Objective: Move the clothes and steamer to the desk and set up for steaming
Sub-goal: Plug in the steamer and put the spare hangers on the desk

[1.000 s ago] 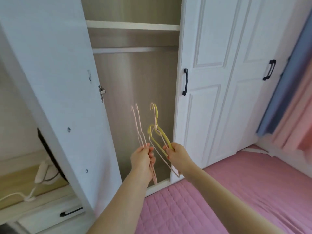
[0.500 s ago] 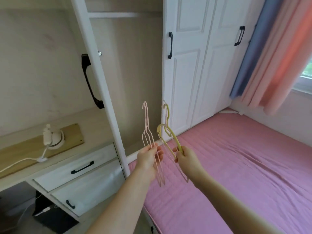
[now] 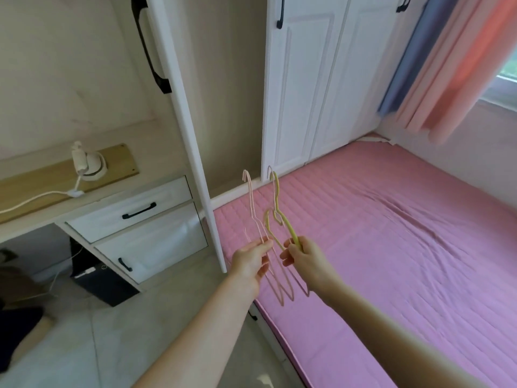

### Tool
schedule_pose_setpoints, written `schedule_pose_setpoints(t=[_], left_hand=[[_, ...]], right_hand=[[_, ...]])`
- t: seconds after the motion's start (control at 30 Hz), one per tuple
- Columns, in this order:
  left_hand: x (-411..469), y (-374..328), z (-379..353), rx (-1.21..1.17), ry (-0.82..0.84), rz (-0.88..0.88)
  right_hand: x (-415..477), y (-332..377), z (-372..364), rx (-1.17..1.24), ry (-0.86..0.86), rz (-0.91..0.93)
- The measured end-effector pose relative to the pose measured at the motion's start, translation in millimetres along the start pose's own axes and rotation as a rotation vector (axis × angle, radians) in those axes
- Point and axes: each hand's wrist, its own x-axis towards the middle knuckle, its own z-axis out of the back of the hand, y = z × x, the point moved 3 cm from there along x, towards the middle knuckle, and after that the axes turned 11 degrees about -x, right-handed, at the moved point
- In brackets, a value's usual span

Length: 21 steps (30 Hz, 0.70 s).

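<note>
My left hand (image 3: 253, 263) grips thin pink hangers (image 3: 253, 208), their hooks pointing up. My right hand (image 3: 306, 256) grips yellow hangers (image 3: 275, 208) beside them. Both hands are held out over the near edge of the pink bed (image 3: 391, 233). A white handheld steamer (image 3: 86, 163) stands on the wooden desk (image 3: 36, 186) at the left, its white cord (image 3: 33, 198) trailing off to the left. No clothes are in view.
An open white wardrobe door (image 3: 181, 113) stands edge-on between desk and bed. Closed wardrobe doors (image 3: 316, 88) are behind the bed. White drawers (image 3: 134, 214) sit under the desk, with a dark box (image 3: 95, 281) on the tiled floor. Blue and pink curtains (image 3: 436, 65) hang at the right.
The view has swung down and away from the open wardrobe; desk, floor and bed now show. Both hands keep their hangers and have lowered over the bed's edge.
</note>
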Motion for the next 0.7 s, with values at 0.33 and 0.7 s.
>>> schedule_pose_setpoints(t=[0.33, 0.7], left_hand=[[-47.9, 60.1, 12.6, -0.099, -0.117, -0.021], [-101.6, 122.2, 40.2, -0.282, -0.239, -0.016]], right_hand=[[-51.2, -39.4, -5.2, -0.139, 0.195, 0.05], [-99.4, -77.8, -12.2, -0.145, 0.437, 0.229]])
